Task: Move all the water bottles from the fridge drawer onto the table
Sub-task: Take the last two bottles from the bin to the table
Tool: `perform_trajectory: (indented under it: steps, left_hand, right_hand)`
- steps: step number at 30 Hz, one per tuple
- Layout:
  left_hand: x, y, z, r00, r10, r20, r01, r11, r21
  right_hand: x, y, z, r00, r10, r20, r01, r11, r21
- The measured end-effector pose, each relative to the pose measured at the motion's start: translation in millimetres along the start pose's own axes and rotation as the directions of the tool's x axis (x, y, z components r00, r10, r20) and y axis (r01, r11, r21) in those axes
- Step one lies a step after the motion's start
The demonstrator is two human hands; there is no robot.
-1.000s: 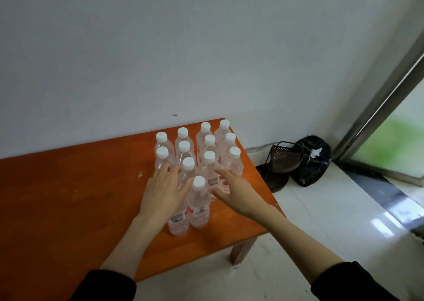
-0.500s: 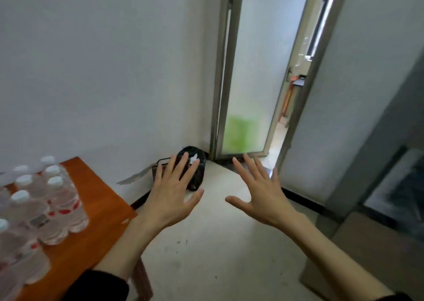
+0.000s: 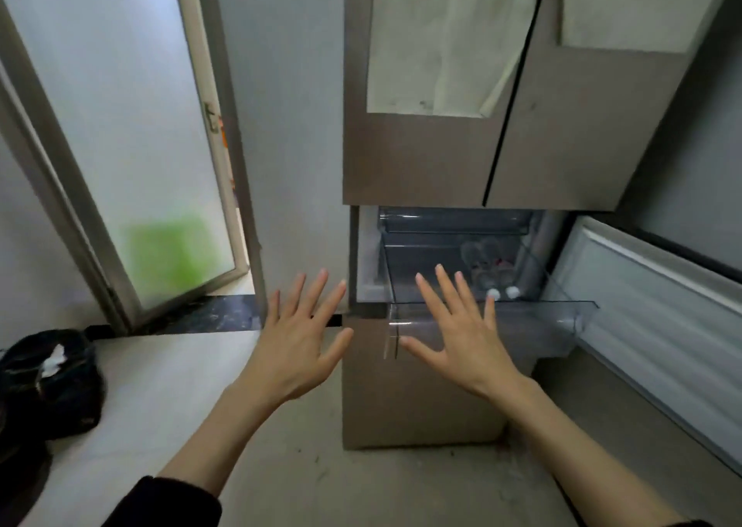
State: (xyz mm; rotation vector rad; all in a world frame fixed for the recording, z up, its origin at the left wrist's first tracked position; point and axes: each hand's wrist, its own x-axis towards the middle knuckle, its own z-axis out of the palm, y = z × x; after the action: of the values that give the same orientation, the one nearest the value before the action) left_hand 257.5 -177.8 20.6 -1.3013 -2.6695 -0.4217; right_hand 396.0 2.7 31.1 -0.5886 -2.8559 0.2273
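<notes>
A brown fridge (image 3: 441, 157) fills the upper middle of the view. Its clear plastic drawer (image 3: 562, 321) is pulled out below the upper doors. Inside lie water bottles (image 3: 490, 273) on their sides, two white caps (image 3: 502, 293) facing me. My left hand (image 3: 299, 341) is held out with fingers spread, empty, left of the drawer. My right hand (image 3: 461, 333) is also spread and empty, in front of the drawer's front wall. The table is out of view.
The open fridge door (image 3: 658, 317) swings out at the right. A frosted glass door (image 3: 132, 145) stands at the left. A black bag (image 3: 52, 382) sits on the floor at the lower left. Pale floor lies between me and the fridge.
Both hands left the bottles standing on the orange table. The view swung right past the glass door to the fridge, and the empty hands now reach toward the open drawer.
</notes>
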Motion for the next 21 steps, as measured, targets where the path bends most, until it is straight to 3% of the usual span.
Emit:
perform_trajectory:
  steps: [6,14,21]
  left_hand:
    - [116.9,62.4,71.0,0.990,0.132,0.044,-0.127,0.987,-0.098]
    - [273.7,141.4,147.6,0.943,0.213,0.256,-0.156,0.961,-0.227]
    - [357.1,190.7,235.0,0.880,0.193,0.434,-0.100,0.969,-0.227]
  right_hand:
    - [46.5,116.5,2.8,0.984,0.176,0.026,-0.177,0.984,0.017]
    - [140.5,249.3,16.7,0.953,0.286,0.101,-0.300,0.940,0.164]
    - [199.3,339.7,49.0,0.883,0.372,0.285,-0.447,0.852,0.273]
